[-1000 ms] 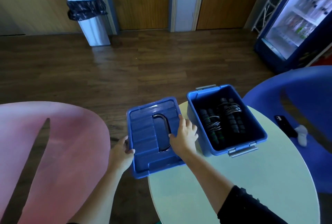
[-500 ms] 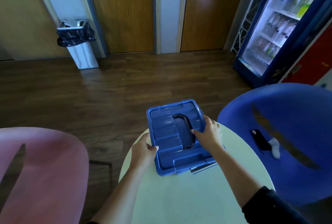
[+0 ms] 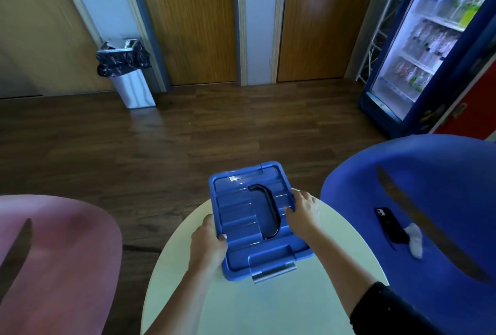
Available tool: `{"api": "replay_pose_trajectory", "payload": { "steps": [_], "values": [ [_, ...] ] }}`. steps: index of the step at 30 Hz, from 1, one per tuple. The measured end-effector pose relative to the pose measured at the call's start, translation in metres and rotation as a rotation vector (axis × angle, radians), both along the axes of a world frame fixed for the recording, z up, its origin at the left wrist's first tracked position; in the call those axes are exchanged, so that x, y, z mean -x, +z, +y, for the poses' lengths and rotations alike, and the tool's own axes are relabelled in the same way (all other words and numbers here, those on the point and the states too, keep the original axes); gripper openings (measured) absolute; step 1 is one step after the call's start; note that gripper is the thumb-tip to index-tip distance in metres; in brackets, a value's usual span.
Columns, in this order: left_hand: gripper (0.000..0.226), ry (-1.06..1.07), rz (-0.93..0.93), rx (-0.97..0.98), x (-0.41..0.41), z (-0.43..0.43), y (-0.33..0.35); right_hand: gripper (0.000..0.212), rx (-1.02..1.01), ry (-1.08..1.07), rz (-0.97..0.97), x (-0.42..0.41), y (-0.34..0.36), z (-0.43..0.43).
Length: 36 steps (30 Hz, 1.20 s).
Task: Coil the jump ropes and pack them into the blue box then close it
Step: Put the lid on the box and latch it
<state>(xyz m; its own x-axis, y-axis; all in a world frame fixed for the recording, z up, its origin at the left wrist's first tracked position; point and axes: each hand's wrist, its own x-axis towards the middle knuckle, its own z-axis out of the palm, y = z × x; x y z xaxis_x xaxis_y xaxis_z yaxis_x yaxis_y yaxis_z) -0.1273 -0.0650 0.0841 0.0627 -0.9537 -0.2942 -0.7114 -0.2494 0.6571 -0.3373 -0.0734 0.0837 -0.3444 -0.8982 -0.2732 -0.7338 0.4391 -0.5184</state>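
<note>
Dark wood floor (image 3: 188, 146) and two wooden doors (image 3: 193, 26) lie behind a pale round tabletop (image 3: 268, 308), with a pink chair (image 3: 53, 254) to its left and a blue chair (image 3: 442, 187) to its right (a black phone (image 3: 389, 224) lies on the blue seat). We see the blue box (image 3: 236, 275) at the tabletop's far edge, its lid (image 3: 239, 216) seated on top and the black handle (image 3: 269, 214) lying flat. Our left hand (image 3: 210, 244) has its grip on the lid's left rim, thumb over the edge. The right hand (image 3: 303, 211) has its grip curled round the right rim. A grey latch (image 3: 273, 271) juts outward at the near end.
</note>
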Motion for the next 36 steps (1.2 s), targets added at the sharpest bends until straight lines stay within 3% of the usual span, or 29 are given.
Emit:
{"api": "replay_pose_trajectory", "payload": {
  "steps": [5, 10, 15, 23, 27, 36],
  "values": [
    [0.037, 0.008, -0.069, -0.079, -0.001, -0.01, -0.007, 0.043, 0.039, -0.013, 0.055, 0.006, 0.001, -0.014],
    [0.043, 0.048, -0.139, -0.015, 0.002, -0.041, -0.007, 0.044, 0.082, -0.024, 0.049, 0.0, -0.004, -0.046],
    [0.05, -0.074, -0.247, 0.168, 0.013, -0.086, -0.006, 0.057, 0.139, 0.141, 0.127, -0.007, -0.012, -0.086],
    [0.048, -0.168, -0.302, 0.13, 0.031, -0.15, -0.027, 0.045, 0.146, 0.354, 0.333, -0.008, -0.035, -0.14],
    [0.046, -0.22, -0.317, 0.064, 0.036, -0.157, -0.038, 0.047, 0.066, 0.383, 0.252, -0.006, -0.045, -0.143],
    [0.034, -0.06, -0.142, 0.093, 0.034, -0.159, -0.052, 0.038, 0.196, 0.258, 0.064, 0.0, -0.054, -0.143]
  ]
}}
